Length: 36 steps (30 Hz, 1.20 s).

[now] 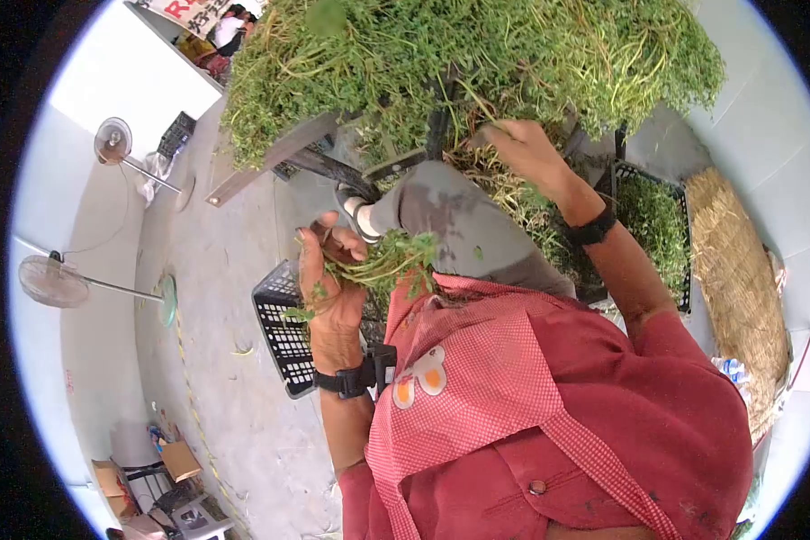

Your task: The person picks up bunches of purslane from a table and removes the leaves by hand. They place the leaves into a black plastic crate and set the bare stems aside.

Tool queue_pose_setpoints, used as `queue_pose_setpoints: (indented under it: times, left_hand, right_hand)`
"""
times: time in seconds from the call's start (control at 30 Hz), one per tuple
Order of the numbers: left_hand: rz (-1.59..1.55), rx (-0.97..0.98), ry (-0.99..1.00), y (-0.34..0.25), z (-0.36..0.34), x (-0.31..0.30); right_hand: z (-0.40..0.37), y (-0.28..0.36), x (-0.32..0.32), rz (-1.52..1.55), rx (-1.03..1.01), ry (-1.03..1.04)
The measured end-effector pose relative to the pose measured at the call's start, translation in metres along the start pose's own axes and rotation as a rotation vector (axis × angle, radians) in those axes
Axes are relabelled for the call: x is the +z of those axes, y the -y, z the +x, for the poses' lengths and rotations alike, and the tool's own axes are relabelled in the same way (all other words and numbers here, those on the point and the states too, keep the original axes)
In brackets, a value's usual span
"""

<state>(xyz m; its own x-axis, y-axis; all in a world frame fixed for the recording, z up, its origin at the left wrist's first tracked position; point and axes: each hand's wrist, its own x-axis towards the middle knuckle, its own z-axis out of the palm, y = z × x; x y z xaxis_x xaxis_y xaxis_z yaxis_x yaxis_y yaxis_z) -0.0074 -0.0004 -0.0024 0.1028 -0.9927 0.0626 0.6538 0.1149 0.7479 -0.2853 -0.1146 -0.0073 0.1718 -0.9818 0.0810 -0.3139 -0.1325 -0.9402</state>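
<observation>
While L hand (333, 292) curls tight round herb bunch (389, 258), R hand (524, 148) closed, gripping into herb pile (477, 54).

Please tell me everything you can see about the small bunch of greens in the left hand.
The small bunch of greens is a loose bundle of thin stems with small fresh green leaves. The left hand grips it by the stems, and the leafy ends point toward the grey trouser leg. It hangs over a black plastic crate, apart from the big pile of greens.
</observation>
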Motion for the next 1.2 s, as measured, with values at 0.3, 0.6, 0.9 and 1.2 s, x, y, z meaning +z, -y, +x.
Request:
queue_pose_setpoints:
  times: [0.3,0.6,0.9,1.2]
  left_hand:
    - [-0.042,-0.135,0.130,0.022,-0.004,0.009]
    - [-0.085,-0.161,-0.102,0.039,0.006,0.009]
    - [-0.186,-0.244,-0.095,0.048,0.010,0.006]
    - [-0.195,-0.313,-0.002,0.045,0.004,0.016]
  right_hand:
    - [-0.050,0.056,0.082,0.276,-0.268,0.378]
    - [-0.055,0.038,0.106,0.186,-0.108,0.339]
    - [-0.051,0.021,0.108,0.042,-0.270,0.491]
    - [-0.054,0.011,0.103,0.524,0.200,0.504]
